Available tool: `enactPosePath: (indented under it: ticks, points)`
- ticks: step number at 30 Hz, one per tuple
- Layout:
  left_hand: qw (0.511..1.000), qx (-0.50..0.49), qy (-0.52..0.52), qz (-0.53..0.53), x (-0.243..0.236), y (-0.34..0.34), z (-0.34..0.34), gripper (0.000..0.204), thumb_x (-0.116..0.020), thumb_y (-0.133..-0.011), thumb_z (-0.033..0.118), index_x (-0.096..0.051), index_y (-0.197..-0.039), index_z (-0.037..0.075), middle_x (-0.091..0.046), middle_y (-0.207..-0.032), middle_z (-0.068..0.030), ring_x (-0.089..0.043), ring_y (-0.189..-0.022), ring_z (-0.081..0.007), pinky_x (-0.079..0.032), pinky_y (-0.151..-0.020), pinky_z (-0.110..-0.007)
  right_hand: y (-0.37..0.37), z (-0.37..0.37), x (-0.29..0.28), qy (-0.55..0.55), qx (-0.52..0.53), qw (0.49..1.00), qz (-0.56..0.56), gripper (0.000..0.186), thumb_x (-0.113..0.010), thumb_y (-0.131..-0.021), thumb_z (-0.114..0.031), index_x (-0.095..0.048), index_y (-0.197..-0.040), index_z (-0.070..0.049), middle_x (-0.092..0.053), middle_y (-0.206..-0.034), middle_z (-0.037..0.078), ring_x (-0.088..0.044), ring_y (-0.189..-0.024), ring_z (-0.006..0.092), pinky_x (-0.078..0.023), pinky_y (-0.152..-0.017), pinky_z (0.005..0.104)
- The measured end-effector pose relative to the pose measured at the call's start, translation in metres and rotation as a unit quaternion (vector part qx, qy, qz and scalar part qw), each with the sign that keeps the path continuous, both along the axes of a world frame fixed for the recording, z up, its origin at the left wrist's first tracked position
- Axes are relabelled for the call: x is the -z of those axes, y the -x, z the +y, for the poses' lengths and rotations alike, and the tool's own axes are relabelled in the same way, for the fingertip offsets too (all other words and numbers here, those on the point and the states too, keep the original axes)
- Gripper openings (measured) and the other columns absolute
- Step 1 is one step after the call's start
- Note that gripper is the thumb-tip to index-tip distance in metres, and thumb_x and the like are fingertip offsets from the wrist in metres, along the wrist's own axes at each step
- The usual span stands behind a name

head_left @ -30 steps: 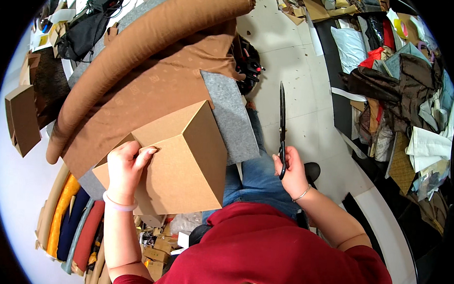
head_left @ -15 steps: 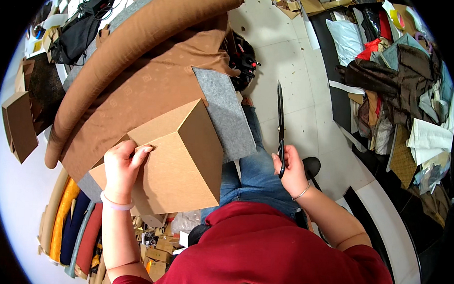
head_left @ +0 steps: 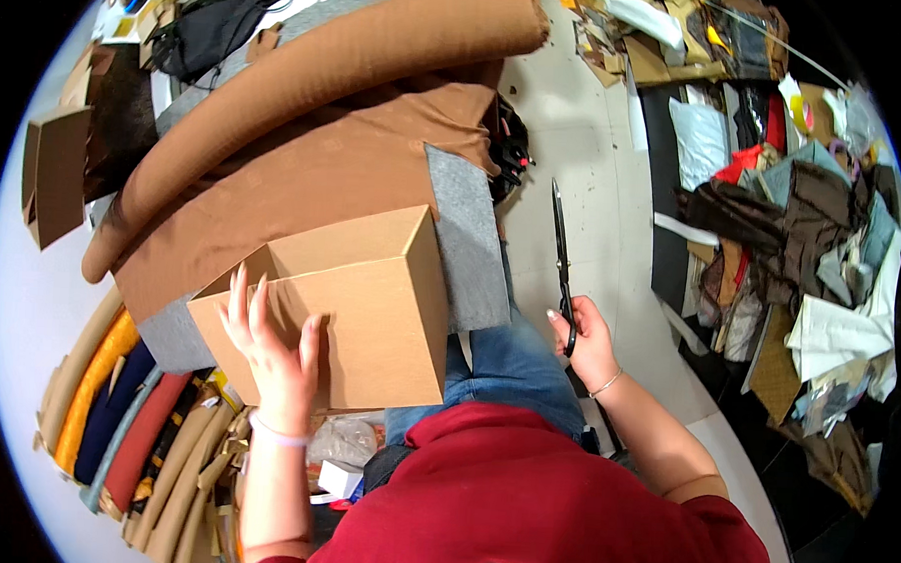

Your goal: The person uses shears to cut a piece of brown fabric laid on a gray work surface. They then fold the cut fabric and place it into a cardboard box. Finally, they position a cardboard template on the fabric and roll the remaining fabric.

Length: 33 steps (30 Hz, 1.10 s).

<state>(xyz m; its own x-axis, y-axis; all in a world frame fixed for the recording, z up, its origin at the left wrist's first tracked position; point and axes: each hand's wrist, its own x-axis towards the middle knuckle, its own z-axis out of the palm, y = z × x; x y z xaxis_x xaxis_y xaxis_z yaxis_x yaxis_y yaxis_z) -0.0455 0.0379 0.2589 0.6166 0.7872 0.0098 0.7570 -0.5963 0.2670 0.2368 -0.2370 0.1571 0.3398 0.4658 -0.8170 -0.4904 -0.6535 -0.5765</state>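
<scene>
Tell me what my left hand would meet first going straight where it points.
Likely the cardboard box, whose upper edge lies by your left hand; depth is unclear, so it might pass over toward the brown cloth.

No readable text, labels, numbers or signs anywhere in view. Cardboard box (head_left: 379, 339): visible faces look plain. Any marks on the scissors (head_left: 563, 267) or pale plastic packet (head_left: 698, 143) are too small to make out.

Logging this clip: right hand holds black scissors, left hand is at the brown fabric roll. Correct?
Not quite: the head view shows the left hand at the cardboard box, not the brown fabric roll. The right hand does hold black scissors.
</scene>
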Motion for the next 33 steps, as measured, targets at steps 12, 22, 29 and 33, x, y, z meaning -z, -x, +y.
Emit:
enactPosePath:
  ticks: [12,22,29,33]
  points:
    - [0.986,-0.152,0.027,0.062,0.008,0.037,-0.069,0.066,-0.052,-0.097,0.034,-0.029,-0.153,0.005,-0.020,-0.161,-0.0237,-0.015,-0.150,-0.0433,-0.007,-0.118,-0.062,-0.050,0.067,-0.017,0.003,-0.064,0.998,0.010,0.024,-0.066,-0.096,-0.026,-0.050,-0.095,-0.008,-0.052,-0.065,-0.001,-0.050,-0.052,0.0073,-0.044,-0.048,0.0229]
    - [0.791,-0.581,0.005,-0.189,0.026,0.023,-0.126,0.081,-0.062,-0.098,0.022,-0.010,-0.155,-0.003,-0.010,-0.162,-0.0230,-0.013,-0.150,-0.0349,-0.013,-0.121,-0.047,-0.118,0.151,-0.001,-0.123,-0.350,0.927,-0.050,0.027,-0.073,-0.091,-0.008,-0.047,-0.098,-0.006,-0.048,-0.069,-0.004,-0.053,-0.062,0.0039,-0.047,-0.055,0.0208]
    - [0.585,-0.687,0.003,-0.432,0.028,0.010,-0.152,0.079,-0.059,-0.100,0.024,-0.009,-0.156,0.001,-0.013,-0.163,-0.0183,-0.015,-0.151,-0.0286,-0.014,-0.121,-0.042,-0.044,0.260,-0.064,-0.274,-0.405,0.867,-0.101,0.024,-0.067,-0.095,-0.010,-0.047,-0.107,-0.005,-0.071,-0.111,0.012,-0.067,-0.090,0.0119,-0.053,-0.070,0.0229]
    - [0.603,-0.660,-0.078,-0.441,0.011,0.066,-0.123,0.071,-0.059,-0.100,0.024,-0.020,-0.155,0.001,-0.020,-0.162,-0.0175,-0.017,-0.150,-0.0280,-0.014,-0.121,-0.041,0.029,0.298,-0.106,-0.291,-0.449,0.832,-0.147,0.028,-0.070,-0.093,-0.009,-0.046,-0.107,-0.001,-0.071,-0.113,0.015,-0.066,-0.097,0.0115,-0.053,-0.083,0.0259]
